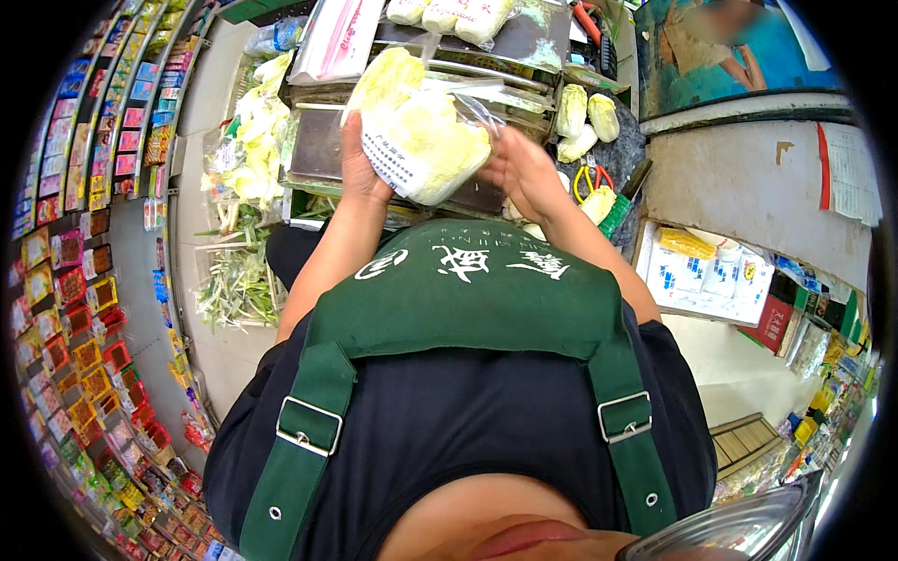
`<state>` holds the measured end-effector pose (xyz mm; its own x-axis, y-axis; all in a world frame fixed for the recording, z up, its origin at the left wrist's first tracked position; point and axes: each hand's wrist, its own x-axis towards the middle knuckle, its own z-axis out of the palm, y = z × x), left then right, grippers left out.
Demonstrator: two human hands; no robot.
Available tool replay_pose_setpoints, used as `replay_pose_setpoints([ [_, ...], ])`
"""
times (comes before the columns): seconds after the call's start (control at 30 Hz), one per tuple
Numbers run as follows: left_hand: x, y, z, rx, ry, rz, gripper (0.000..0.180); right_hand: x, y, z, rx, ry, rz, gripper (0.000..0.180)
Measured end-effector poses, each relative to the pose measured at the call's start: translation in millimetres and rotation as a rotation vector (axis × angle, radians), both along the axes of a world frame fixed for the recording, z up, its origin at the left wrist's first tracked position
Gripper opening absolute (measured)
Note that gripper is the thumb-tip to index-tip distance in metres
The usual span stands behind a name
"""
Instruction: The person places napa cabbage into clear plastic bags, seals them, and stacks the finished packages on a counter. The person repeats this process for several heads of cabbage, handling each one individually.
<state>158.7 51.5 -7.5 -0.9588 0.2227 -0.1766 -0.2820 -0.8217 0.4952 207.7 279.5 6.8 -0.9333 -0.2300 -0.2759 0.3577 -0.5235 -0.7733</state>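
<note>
Pale yellow napa cabbage (pixel 435 140) sits in a clear plastic bag (pixel 385 161) with blue print, held up in front of my apron. I cannot tell whether it is one head or two. My left hand (pixel 363 166) is closed around the bag's left side, its thumb up along the edge and its fingers hidden underneath. At the bag's right side, my right hand (pixel 526 173) has its thumb and fingers on the loose plastic; its fingertips are partly hidden. More wrapped cabbages (pixel 454 17) lie beyond, beside a white stack of plastic bags with red print (pixel 339 37).
Trimmed leaves (pixel 262 140) and green scraps (pixel 238 280) pile up at the left. Several small cabbages (pixel 572 110) and red-and-yellow-handled scissors (pixel 593 180) lie on a dark surface at the right. A white box (pixel 697 297) stands farther right; shelves of packets (pixel 89 346) line the left.
</note>
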Motion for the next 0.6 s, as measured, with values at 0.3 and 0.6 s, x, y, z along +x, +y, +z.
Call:
replay_pose_setpoints([
  [0.3, 47, -4, -8, -0.107, -0.044, -0.016, 0.058, -20, 16, -12, -0.340, 0.008, -0.554, 0.012],
  [0.6, 44, -38, 11, -1.360, 0.078, -0.367, 0.061, -15, 31, -37, 0.302, -0.030, -0.222, 0.048],
])
